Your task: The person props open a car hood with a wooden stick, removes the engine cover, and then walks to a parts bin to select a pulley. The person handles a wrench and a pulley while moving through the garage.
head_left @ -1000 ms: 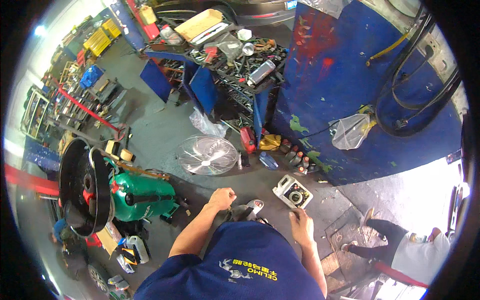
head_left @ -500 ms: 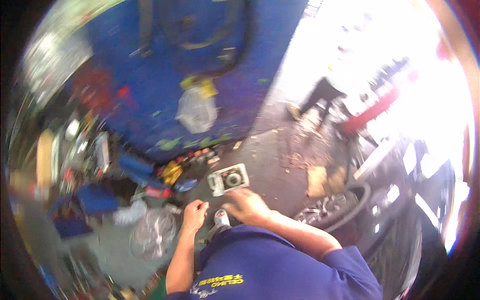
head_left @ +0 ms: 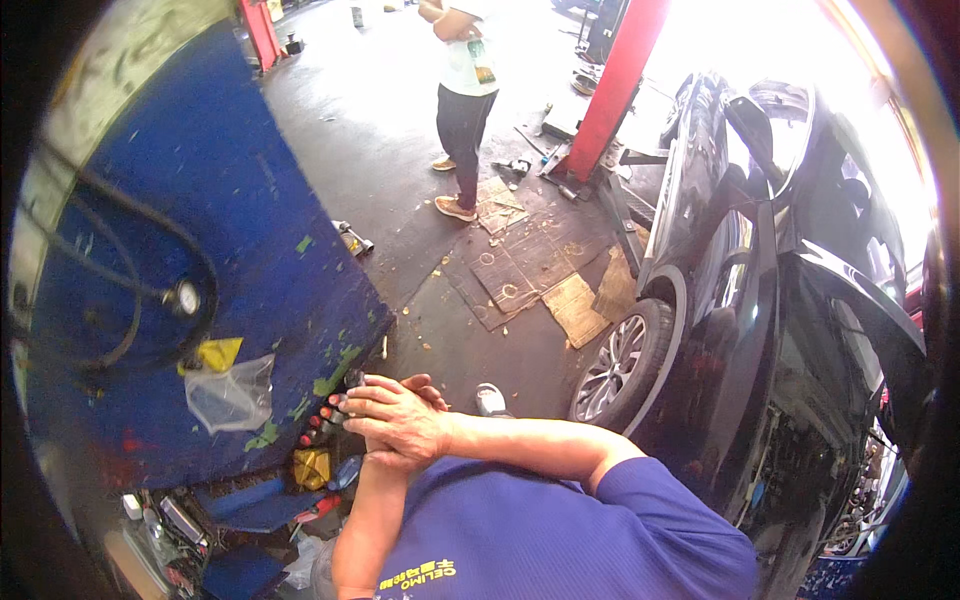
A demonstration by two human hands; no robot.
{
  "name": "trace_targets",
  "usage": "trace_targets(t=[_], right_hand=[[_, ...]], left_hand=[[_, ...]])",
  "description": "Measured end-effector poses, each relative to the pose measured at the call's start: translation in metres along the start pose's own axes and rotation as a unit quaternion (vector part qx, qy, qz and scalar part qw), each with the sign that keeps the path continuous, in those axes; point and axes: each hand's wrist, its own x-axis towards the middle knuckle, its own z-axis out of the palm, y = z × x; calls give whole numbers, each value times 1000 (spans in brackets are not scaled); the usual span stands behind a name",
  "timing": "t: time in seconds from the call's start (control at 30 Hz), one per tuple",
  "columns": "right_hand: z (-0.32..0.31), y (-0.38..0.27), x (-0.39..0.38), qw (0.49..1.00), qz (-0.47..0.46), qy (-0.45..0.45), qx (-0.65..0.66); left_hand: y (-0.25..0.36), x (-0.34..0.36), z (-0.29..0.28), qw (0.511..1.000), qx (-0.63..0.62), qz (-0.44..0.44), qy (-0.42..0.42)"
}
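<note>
My right hand (head_left: 400,418) lies across my left hand at the wrist, its fingers stretched out toward the left. Most of my left hand (head_left: 428,390) is covered by it; some fingertips show past the far side, looking stretched out. The two hands touch each other, and no object can be made out in either. Just beyond them on the floor stand several small red-capped bottles (head_left: 318,425) along the foot of a blue board (head_left: 250,270). A yellow item (head_left: 311,467) sits close by my left forearm.
To the right is a black car with a silver-spoked wheel (head_left: 622,362). Flattened cardboard (head_left: 520,265) covers floor ahead. A person (head_left: 463,125) stands beyond it, near a red post (head_left: 617,90). A pressure gauge (head_left: 187,297) and plastic bag (head_left: 230,395) hang left.
My view has swung right, bringing the car and the person into plain sight. My hands, apart before, have come together. The pale box on the floor is out of view.
</note>
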Motion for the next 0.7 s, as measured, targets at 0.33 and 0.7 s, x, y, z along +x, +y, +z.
trace_targets(t=[0.33, 0.7], right_hand=[[-166, 197, -58, 966, 224, 53, -114], [-215, 306, -464, 492, 849, -130, -138]], left_hand=[[-42, 180, 94, 973, -192, -131, -9], [19, 420, 11, 962, -34, -146, 230]])
